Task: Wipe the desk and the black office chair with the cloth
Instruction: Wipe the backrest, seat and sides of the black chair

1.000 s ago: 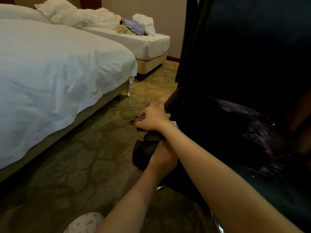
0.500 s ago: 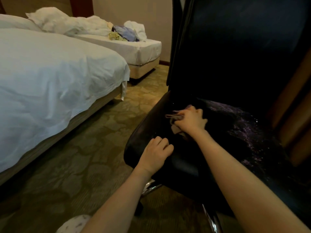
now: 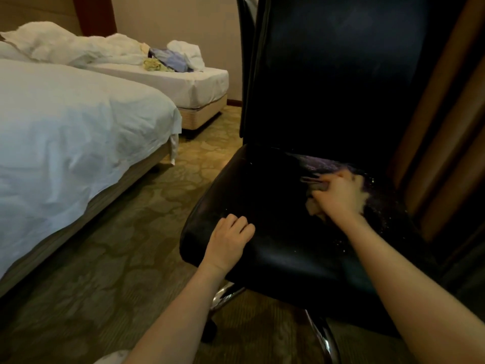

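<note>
Head view, looking downward. Black office chair point(image 3: 275, 232) at centre and right — seat turned toward the camera, tall backrest point(image 3: 341, 74) upright behind it, chrome base point(image 3: 225, 292) showing beneath the front edge. Pale specks and a purplish sheen across the rear right part of the seat.

Right hand point(image 3: 341, 193): on the rear right of the seat, blurred, fingers curled round a bunched cloth point(image 3: 317, 185). Cloth greyish and crumpled, pressed against the seat surface, poking out at the left side of the hand. Exact lie of the fingers not readable through the blur.

Left hand point(image 3: 228, 237): near the front left edge of the seat, knuckles up, fingers loosely bent, resting on the black surface. Holds nothing; well apart from the cloth.

Surroundings: near bed point(image 3: 65, 140) at left, with a rumpled white cover hanging over its side. Far bed point(image 3: 189, 85) behind it, carrying heaped white linen point(image 3: 65, 46) and a small pile of blue, yellow and white fabric point(image 3: 170, 60) near its foot. Patterned green-gold carpet point(image 3: 91, 271) between beds and chair. Brown curtain folds point(image 3: 446, 127) just right of the backrest. Plain wall point(image 3: 170, 19) behind the far bed. White patterned object point(image 3: 112, 357) at the bottom edge beside the left forearm — too cropped to identify.
</note>
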